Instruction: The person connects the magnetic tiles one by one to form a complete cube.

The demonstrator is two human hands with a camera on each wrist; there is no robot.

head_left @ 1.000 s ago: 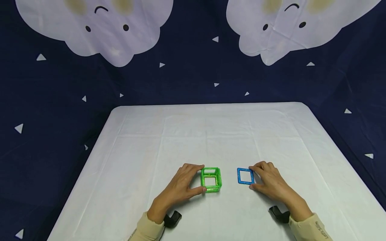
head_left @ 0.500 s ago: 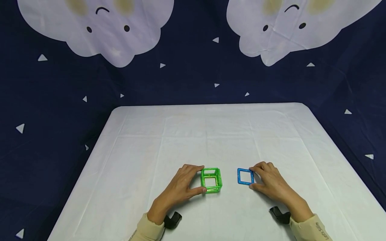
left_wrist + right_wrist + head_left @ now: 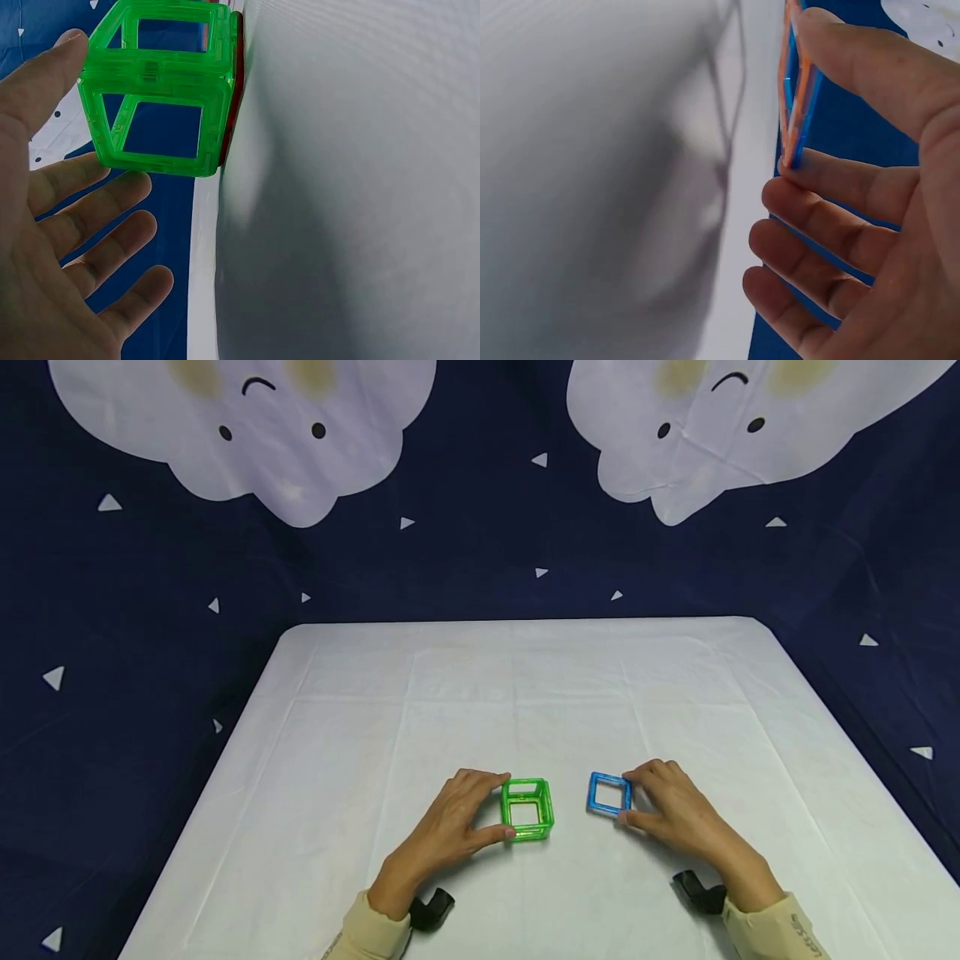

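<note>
My left hand (image 3: 448, 822) pinches the left side of a green open-framed cube (image 3: 528, 833) of magnetic tiles, index finger at its far corner and thumb at its near one. In the left wrist view a red tile (image 3: 236, 90) forms the cube's underside, against the white cloth. To the right, my right hand (image 3: 678, 817) grips a square blue magnetic tile (image 3: 592, 793) by its right edge between thumb and index finger. An orange tile frame (image 3: 801, 97) lies against the blue one in the right wrist view, their edges meeting at a narrow angle. The other fingers are spread off the tiles.
Both hands work over the near middle of a white-covered table (image 3: 465, 677). A dark blue curtain (image 3: 480, 560) with white clouds and small triangles hangs behind and beside it. Black camera mounts (image 3: 432, 910) sit at both wrists.
My right hand has raised and tilted the blue tile slightly, shifting it a little left and away from me. The left hand and green cube stay in place.
</note>
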